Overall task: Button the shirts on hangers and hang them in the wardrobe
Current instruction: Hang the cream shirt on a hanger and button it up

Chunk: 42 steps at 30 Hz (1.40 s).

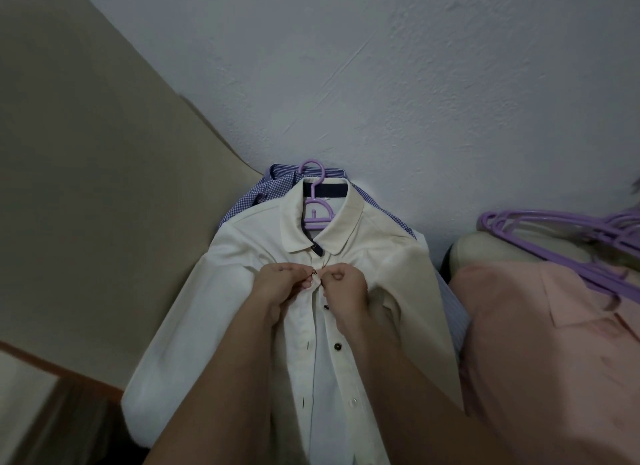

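The white shirt (225, 291) lies face up in the middle of the frame on a purple hanger (316, 212), whose hook pokes out past the collar toward the pale wall (381, 84) at the top. A blue checked shirt (256, 198) lies under it, showing only around the shoulders. To the left there is a broad bare stretch of beige cushion (86, 187). The right side is tighter: a pink shirt (536, 343) lies just beside the white sleeve, with a heap of spare purple hangers (554, 236) at the upper right resting partly on it. Both hands meet just below the collar. The left hand (277, 284) and the right hand (346, 286) each have fingers curled, pinching one front edge of the white shirt, with a small button (314, 272) showing between their fingertips. Below the hands the front lies open, two dark buttons down its edge.
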Each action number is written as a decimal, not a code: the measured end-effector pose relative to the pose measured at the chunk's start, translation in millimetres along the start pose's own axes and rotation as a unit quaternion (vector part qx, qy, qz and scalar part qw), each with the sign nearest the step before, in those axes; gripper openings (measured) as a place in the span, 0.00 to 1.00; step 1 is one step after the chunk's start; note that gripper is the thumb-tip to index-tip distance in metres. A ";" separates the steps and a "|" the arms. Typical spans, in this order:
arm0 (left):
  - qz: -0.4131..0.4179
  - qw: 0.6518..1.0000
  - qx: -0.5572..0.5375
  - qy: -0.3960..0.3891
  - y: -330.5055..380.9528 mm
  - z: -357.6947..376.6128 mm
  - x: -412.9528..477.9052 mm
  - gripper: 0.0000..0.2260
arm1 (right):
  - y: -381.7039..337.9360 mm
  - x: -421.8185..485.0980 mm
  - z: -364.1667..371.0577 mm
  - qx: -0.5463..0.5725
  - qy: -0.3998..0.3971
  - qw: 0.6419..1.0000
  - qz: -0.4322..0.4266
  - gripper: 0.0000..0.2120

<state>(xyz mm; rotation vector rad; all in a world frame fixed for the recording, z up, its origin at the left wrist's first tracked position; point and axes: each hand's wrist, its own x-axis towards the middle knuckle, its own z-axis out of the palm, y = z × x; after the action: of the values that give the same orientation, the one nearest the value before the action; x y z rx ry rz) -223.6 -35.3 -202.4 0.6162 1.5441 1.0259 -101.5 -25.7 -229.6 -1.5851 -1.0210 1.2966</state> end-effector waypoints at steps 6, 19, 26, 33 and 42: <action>0.050 0.998 0.027 0.028 -3.1 5.8 -10.2 0.02 | -5.3 -6.7 -1.3 0.025 0.016 1.000 0.005 0.01; 0.148 0.943 0.264 0.139 -29.7 11.7 -87.1 0.09 | 3.0 -65.4 -47.0 -0.076 -0.073 0.994 0.008 0.05; 0.168 0.916 0.311 0.188 -27.1 21.2 -90.5 0.04 | 7.3 -68.6 -32.7 -0.158 0.000 0.987 -0.002 0.05; 0.125 0.926 0.307 0.182 -41.1 11.5 -87.9 0.08 | 1.0 -72.9 -26.4 -0.251 0.007 0.968 -0.018 0.11; 0.116 0.953 0.229 0.162 -57.2 17.0 -85.4 0.09 | 9.2 -85.7 -22.2 -0.009 0.011 0.996 0.089 0.09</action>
<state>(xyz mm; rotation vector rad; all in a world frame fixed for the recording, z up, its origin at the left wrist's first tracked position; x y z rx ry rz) -178.8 -129.1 -208.5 1.0089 2.0634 0.9791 -90.6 -111.5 -208.6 -1.7326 -0.8958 1.3877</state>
